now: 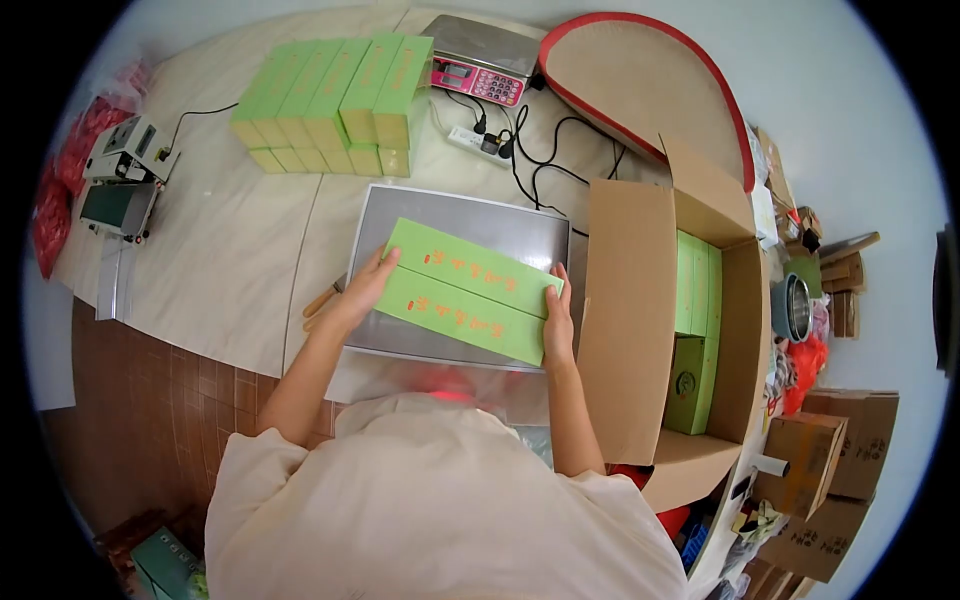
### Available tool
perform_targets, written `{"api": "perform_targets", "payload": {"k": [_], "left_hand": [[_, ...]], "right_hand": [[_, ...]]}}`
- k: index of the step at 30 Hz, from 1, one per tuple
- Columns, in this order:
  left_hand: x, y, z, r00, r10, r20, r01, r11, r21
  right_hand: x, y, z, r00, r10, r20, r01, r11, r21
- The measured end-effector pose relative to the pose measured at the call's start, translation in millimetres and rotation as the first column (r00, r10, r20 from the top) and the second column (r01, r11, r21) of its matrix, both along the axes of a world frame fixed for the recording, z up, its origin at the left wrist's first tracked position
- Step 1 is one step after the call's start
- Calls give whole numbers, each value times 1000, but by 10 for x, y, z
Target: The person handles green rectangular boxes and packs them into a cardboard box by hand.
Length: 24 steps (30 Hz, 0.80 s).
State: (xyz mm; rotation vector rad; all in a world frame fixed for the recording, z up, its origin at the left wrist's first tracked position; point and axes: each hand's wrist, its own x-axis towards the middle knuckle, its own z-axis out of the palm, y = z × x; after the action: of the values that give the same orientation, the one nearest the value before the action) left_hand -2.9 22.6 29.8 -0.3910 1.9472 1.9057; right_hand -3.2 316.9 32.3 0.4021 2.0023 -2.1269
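Two long green boxes with orange lettering lie side by side between my hands, tilted a little down to the right. My left hand grips their left ends. At the right ends, my right hand presses with its fingers along the side. Beneath them is a grey metal-topped platform with a pale rim. To the right stands an open cardboard carton. Inside it are more green boxes, one showing a dark round emblem.
A stack of green boxes stands at the back left. Behind are a pink-keyed scale, a power strip with black cables, and a red-rimmed tray. A small machine sits at the left edge. Cardboard boxes are piled right.
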Motion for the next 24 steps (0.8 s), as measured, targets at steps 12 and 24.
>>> {"api": "perform_targets", "payload": {"k": [12,24], "left_hand": [[21,82,-194,993,110,36,-113,989,98],[17,135,-431,970,215,-111,-230,963,-142]], "right_hand": [[-37,160,149,997,10,-72,-4,996,88],[-353,-38,617,985,120,-127,-69,933,353]]}}
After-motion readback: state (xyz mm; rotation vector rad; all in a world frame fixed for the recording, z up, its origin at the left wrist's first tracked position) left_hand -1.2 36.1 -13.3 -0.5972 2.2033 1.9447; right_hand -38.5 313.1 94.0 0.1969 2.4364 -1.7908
